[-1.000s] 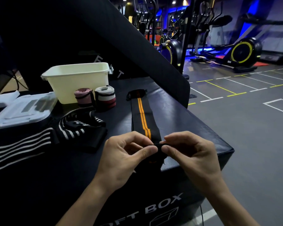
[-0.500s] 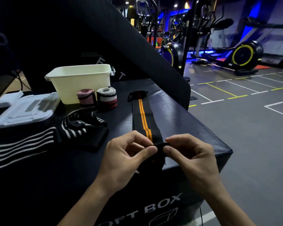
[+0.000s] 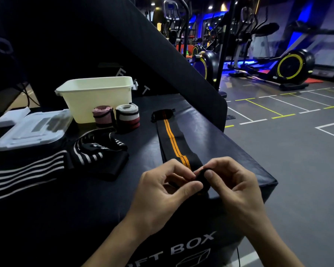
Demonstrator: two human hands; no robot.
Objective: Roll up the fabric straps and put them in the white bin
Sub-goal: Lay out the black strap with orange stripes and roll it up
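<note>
A long black strap with an orange centre stripe [image 3: 172, 139] lies stretched away from me on the black soft box [image 3: 239, 151]. Its near end is curled into a small tight roll. My left hand [image 3: 162, 191] and my right hand [image 3: 233, 182] both pinch that roll between thumb and fingers. The white bin [image 3: 96, 95] stands at the back left. A pink rolled strap [image 3: 103, 116] and a grey, white and red rolled strap [image 3: 127, 116] stand upright in front of the bin. A black strap with white stripes [image 3: 93, 151] lies loose to the left.
A clear plastic lid [image 3: 31, 130] and a white block [image 3: 12, 116] lie at the far left. A black padded panel [image 3: 162, 54] leans behind the box. To the right the box ends at an edge over the gym floor, with exercise machines [image 3: 289, 66] beyond.
The strap's near end has been turned over into a small roll. My right thumb now presses on top of it, and both hands sit slightly closer together.
</note>
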